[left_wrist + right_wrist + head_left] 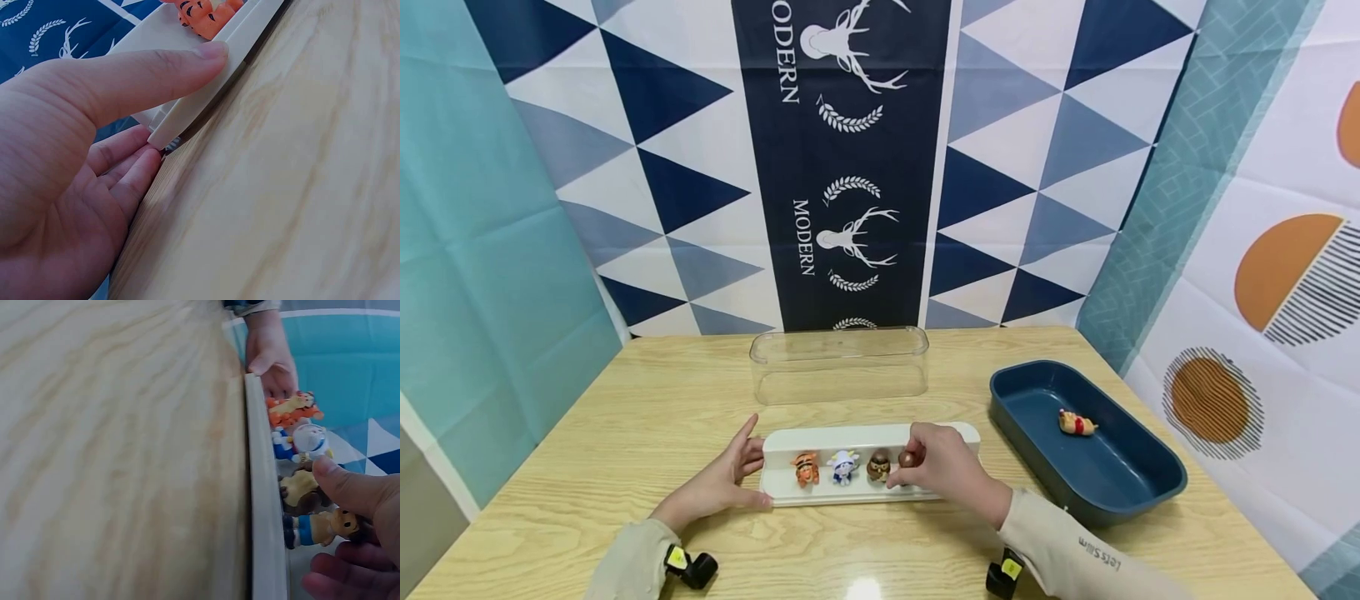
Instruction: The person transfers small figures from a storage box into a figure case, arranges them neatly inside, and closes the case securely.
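A long white display base (pixel 871 500) lies on the table with a row of small figurines on it. At its left end my left hand (pixel 727 478) grips the corner, thumb (pixel 209 53) on the front edge and fingertips against the end. From the left stand an orange tiger figurine (pixel 806 469), a white-and-blue figurine (pixel 843 467) with yellow horns and a brown owl figurine (pixel 877 466). Beside the owl, my right hand (pixel 951 467) holds a brown-haired boy figurine (pixel 319 528) in blue shorts, its head between thumb and fingers. The right thumb overlaps the owl in the right wrist view.
Behind the base stands a clear plastic cover (pixel 838 354). To the right is a dark blue tray (pixel 1090 467), with a tan bear figurine (pixel 1077 423) with a red band lying in it. Patterned cloths hang along the table's back and sides.
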Available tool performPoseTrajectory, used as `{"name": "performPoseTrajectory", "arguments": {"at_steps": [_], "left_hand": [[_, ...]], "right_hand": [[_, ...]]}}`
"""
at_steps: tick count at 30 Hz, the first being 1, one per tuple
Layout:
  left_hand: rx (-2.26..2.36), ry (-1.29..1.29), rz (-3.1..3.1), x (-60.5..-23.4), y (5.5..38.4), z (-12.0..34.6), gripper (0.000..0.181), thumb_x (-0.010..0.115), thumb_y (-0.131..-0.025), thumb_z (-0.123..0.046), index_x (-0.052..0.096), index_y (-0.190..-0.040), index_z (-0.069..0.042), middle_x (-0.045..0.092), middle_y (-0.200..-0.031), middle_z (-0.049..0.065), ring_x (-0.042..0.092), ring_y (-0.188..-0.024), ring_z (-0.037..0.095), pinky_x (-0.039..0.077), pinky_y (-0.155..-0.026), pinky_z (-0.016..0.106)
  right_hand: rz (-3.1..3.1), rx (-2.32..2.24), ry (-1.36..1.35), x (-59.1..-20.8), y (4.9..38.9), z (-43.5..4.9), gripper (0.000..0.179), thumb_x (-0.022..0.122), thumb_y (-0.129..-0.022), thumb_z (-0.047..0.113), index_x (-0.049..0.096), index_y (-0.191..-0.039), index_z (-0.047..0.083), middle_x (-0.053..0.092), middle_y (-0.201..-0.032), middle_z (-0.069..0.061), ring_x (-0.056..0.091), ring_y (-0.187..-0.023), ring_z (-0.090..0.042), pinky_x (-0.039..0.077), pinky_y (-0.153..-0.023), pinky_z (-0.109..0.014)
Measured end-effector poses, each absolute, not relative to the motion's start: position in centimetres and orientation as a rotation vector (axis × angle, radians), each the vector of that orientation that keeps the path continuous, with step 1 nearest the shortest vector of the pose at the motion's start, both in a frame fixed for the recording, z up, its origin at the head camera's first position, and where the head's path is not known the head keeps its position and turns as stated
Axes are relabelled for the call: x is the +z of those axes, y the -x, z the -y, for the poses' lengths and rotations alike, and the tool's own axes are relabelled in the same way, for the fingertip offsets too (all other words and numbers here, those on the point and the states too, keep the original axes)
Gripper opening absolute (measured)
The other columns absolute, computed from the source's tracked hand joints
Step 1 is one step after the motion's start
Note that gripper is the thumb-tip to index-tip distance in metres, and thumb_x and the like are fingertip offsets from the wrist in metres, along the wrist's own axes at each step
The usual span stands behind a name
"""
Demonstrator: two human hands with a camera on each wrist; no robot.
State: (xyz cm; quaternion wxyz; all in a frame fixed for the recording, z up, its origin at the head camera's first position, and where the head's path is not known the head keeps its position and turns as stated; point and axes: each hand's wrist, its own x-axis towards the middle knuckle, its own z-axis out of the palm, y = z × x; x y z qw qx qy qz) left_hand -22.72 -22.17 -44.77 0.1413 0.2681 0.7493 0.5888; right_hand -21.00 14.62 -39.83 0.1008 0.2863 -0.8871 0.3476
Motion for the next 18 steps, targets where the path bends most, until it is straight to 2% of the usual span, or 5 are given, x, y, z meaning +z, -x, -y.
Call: {"name": "performPoseTrajectory", "arguments": {"at_steps": [2,6,12,18], "left_hand": [[1.699,-0.773,-2.166,-44.83,22.76,22.17,0.131,0.085,-0.076,-0.001,-0.023,-0.151,0.004,0.031,-0.144,0.039,0.029,-0.135,0.057,0.035,-0.113,0.033],[1.694,-0.77,-2.172,-44.87,22.79,22.16,0.131,0.085,-0.076,-0.001,-0.023,-0.151,0.004,0.031,-0.144,0.039,0.029,-0.135,0.056,0.033,-0.114,0.041],[1.692,-0.767,-2.166,-44.82,22.75,22.08,0.131,0.085,-0.077,-0.002,-0.023,-0.151,0.003,0.031,-0.144,0.038,0.029,-0.136,0.056,0.032,-0.114,0.043],[1.69,-0.763,-2.167,-44.77,22.69,22.14,0.132,0.085,-0.077,-0.001,-0.024,-0.151,0.003,0.03,-0.145,0.039,0.029,-0.136,0.056,0.032,-0.114,0.044]], "right_hand": [[2.595,0.94,-0.856,-40.05,21.0,-14.62,0.042,0.092,-0.067,0.028,0.052,-0.072,0.017,0.056,-0.067,0.015,0.049,-0.059,0.004,0.046,-0.054,-0.018],[2.502,0.69,-0.87,-40.36,21.14,-14.69,0.046,0.092,-0.064,0.037,0.051,-0.07,0.019,0.053,-0.066,0.015,0.043,-0.055,0.004,0.038,-0.047,-0.015],[2.332,0.325,-0.892,-40.47,21.47,-14.81,0.055,0.091,-0.058,0.05,0.047,-0.068,0.017,0.044,-0.068,0.01,0.036,-0.062,-0.007,0.032,-0.042,-0.015],[2.241,0.22,-0.949,-40.39,21.91,-14.81,0.061,0.091,-0.056,0.052,0.042,-0.067,0.017,0.038,-0.072,0.006,0.03,-0.067,-0.013,0.03,-0.05,-0.019]]}}
